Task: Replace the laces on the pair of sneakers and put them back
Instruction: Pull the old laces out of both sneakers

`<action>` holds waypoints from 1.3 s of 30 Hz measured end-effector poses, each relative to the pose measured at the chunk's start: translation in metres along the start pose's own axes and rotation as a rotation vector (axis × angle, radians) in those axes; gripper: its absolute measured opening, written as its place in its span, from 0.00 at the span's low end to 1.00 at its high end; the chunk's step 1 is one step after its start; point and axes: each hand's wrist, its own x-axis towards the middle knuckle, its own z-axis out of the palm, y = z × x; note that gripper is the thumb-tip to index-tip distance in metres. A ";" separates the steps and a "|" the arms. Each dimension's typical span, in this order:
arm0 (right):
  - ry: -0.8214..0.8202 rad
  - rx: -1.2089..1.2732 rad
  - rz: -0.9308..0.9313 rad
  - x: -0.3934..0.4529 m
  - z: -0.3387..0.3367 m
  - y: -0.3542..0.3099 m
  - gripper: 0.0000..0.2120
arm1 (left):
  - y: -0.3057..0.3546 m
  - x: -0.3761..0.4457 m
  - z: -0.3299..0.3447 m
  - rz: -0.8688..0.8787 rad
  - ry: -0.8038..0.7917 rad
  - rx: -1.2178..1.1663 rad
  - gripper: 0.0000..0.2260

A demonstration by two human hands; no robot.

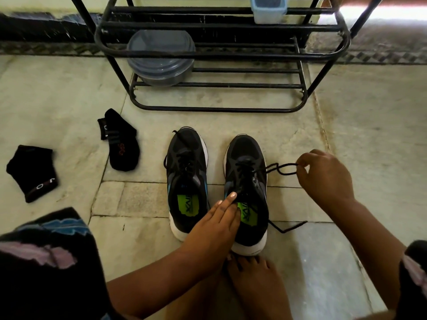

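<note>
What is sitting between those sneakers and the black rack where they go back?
Nothing visible. Bare floor lies between the two sneakers and the rack. The grey lidded container fills the left of the bottom shelf; the right looks free. The socks lie off to the left.

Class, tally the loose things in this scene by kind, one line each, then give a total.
Black sneakers with white soles: 2
Black ankle socks: 2
Grey round lidded plastic tubs: 1
Pale blue square plastic containers: 1
Black metal shoe racks: 1
Total: 7
</note>
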 end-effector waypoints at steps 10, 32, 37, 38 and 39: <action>0.013 -0.029 -0.694 -0.012 0.014 -0.068 0.08 | 0.000 0.002 0.004 0.044 0.136 0.020 0.22; -0.154 0.384 -0.249 -0.007 0.022 -0.070 0.02 | -0.005 -0.008 0.010 0.010 0.036 -0.016 0.34; -0.331 0.212 -0.304 -0.008 0.024 -0.074 0.07 | -0.002 -0.009 0.008 -0.040 -0.048 -0.056 0.44; -0.345 0.210 -0.307 -0.008 0.024 -0.074 0.09 | -0.001 -0.008 0.005 -0.050 -0.063 -0.071 0.44; -0.357 0.203 -0.313 -0.007 0.024 -0.075 0.11 | -0.001 -0.007 0.003 -0.059 -0.077 -0.082 0.45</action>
